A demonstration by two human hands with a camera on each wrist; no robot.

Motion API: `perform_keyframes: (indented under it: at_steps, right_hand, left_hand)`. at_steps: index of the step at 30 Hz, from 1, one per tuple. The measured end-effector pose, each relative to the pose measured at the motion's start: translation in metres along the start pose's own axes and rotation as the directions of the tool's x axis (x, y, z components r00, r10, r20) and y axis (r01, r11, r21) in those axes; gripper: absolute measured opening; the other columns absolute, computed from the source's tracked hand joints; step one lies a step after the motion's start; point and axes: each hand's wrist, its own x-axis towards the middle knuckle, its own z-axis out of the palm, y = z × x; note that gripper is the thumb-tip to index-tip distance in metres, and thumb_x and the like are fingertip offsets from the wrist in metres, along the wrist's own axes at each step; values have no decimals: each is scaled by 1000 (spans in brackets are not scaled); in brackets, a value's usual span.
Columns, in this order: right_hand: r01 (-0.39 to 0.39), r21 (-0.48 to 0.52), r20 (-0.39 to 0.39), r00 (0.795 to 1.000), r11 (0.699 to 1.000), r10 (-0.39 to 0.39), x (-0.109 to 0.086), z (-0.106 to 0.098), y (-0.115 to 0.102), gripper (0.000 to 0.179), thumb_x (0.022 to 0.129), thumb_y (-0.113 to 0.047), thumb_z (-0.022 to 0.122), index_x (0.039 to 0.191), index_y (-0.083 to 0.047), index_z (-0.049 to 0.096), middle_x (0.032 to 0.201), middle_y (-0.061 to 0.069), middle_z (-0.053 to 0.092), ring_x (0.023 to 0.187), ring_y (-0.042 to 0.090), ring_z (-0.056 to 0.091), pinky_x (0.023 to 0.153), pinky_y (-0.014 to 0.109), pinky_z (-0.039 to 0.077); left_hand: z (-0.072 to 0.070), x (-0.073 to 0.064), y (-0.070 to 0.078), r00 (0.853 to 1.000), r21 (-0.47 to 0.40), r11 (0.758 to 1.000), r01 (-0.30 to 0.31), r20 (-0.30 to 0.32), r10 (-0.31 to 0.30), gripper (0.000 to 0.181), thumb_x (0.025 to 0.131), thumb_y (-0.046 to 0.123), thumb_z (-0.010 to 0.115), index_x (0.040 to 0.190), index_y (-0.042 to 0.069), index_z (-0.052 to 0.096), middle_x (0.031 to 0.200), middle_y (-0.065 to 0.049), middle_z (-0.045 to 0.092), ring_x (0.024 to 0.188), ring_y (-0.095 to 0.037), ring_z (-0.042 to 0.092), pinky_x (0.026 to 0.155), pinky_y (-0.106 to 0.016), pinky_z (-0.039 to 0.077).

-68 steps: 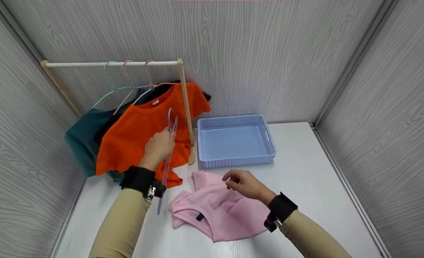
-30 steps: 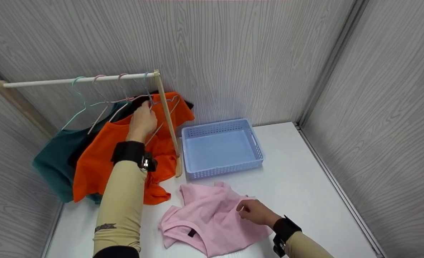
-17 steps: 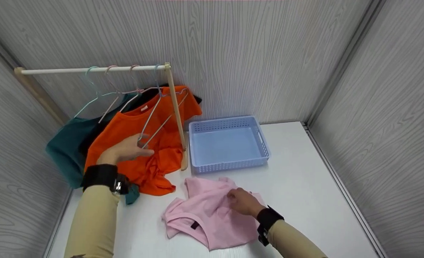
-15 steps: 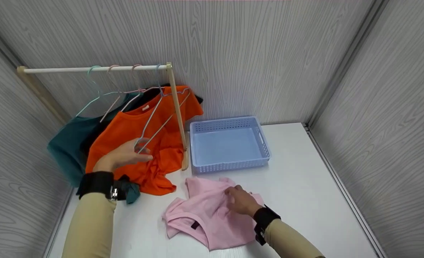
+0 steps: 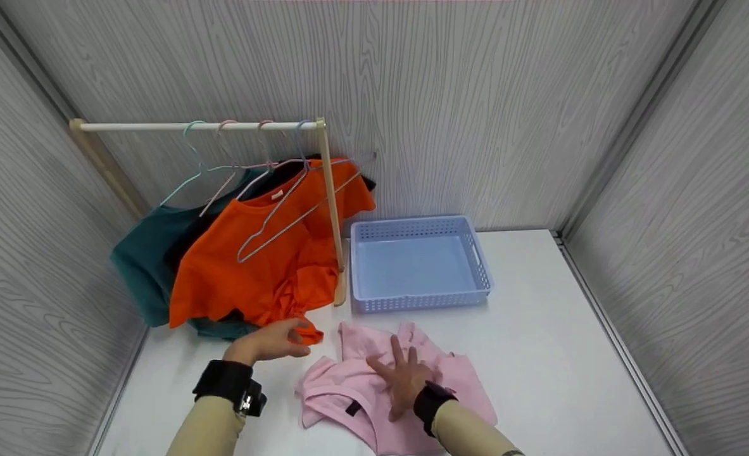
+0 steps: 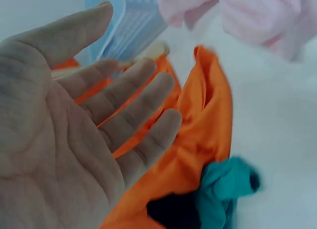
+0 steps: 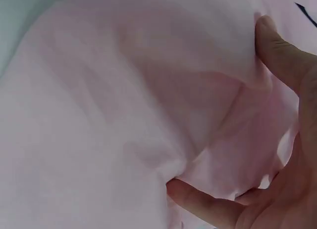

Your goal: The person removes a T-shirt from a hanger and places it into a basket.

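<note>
A pink T-shirt [image 5: 466,386] with a black neck label lies rumpled on the table. My right hand [image 5: 404,378] rests on it, fingers spread; in the right wrist view, the fingertips [image 7: 190,194] touch the pink cloth. To the left of the shirt hovers my left hand [image 5: 270,342], relaxed and holding nothing, by the lower end of the orange T-shirt [image 5: 222,278]. The left wrist view shows its palm [image 6: 54,155] with fingers extended. A bare bluish hanger [image 5: 285,228] hangs at the right end of the rack's rail [image 5: 137,127].
Teal [image 5: 149,259] and black [image 5: 178,250] garments hang behind the orange one on more hangers. A shallow blue basket [image 5: 421,303] stands right of the rack's wooden leg [image 5: 334,221]. Wood-patterned walls [image 5: 475,114] enclose the white table [image 5: 558,354].
My left hand hung the bluish hanger on the rail, let go of it and came down toward the pink shirt. My right hand moved onto the shirt and spread its fingers.
</note>
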Motion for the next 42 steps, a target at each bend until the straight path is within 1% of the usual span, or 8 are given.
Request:
perform_keyframes:
  at_steps: [5, 13, 16, 18, 23, 27, 35, 42]
  right_hand:
    - [45, -149, -82, 995, 988, -58, 4, 16, 10, 109, 54, -56, 89, 147, -46, 32, 163, 15, 13, 131, 42, 47, 58, 32, 53]
    - [257, 44, -290, 928, 965, -234, 4, 31, 37, 49, 79, -10, 74, 120, -29, 58, 131, 14, 54, 64, 20, 58, 49, 31, 46]
    - [278, 86, -352, 907, 957, -232, -4, 23, 44, 31, 84, -4, 64, 108, -24, 64, 106, 7, 60, 69, 19, 59, 61, 38, 52]
    - [255, 154, -332, 923, 955, -193, -6, 14, 50, 21, 86, -10, 64, 103, -22, 68, 98, 3, 61, 77, 20, 61, 71, 41, 53]
    - [162, 357, -235, 969, 920, -80, -9, -37, 68, 10, 86, -15, 65, 91, -17, 73, 87, 2, 59, 79, 21, 57, 72, 43, 49]
    - [184, 419, -240, 967, 889, -87, -8, -96, 83, 10, 84, -11, 59, 89, -12, 68, 86, 6, 64, 80, 22, 58, 76, 42, 49]
    - [251, 350, -412, 907, 902, -93, 2, -209, 111, 27, 80, -5, 60, 106, -5, 67, 102, 19, 65, 95, 34, 61, 86, 51, 49]
    - [188, 346, -537, 843, 919, 30, 21, -254, 127, 42, 79, 0, 57, 119, -10, 63, 123, 23, 57, 113, 40, 56, 96, 56, 46]
  left_hand:
    - [17, 5, 9, 998, 34, 998, -52, 20, 52, 54, 90, 27, 68, 137, 10, 50, 122, -14, 63, 105, -25, 62, 95, -51, 50]
    - [23, 11, 21, 999, 59, 998, -36, 12, 35, 48, 92, 28, 66, 136, 15, 52, 118, -6, 64, 102, -20, 60, 95, -48, 50]
    - [23, 13, 21, 999, 59, 998, -36, 10, 36, 47, 92, 28, 66, 135, 14, 52, 118, -7, 64, 100, -19, 60, 95, -48, 50]
    - [23, 14, 21, 999, 57, 998, -30, 12, 30, 47, 92, 29, 65, 136, 15, 52, 119, -8, 64, 100, -19, 59, 95, -48, 50]
    - [25, 13, 22, 1000, 45, 999, -11, 16, 11, 44, 94, 27, 63, 135, 17, 52, 123, -8, 63, 103, -20, 60, 96, -49, 50]
    - [25, 11, 25, 1000, 25, 1000, -14, 12, 14, 41, 95, 22, 60, 135, 17, 53, 124, -9, 63, 105, -21, 60, 98, -49, 49]
    - [21, 6, 28, 999, -5, 999, -38, -18, 38, 38, 97, 18, 56, 134, 16, 53, 119, -7, 65, 101, -20, 61, 97, -48, 50]
    - [24, 4, 28, 998, -24, 998, -52, -32, 52, 39, 97, 20, 56, 135, 15, 53, 122, -9, 63, 105, -22, 60, 98, -49, 49]
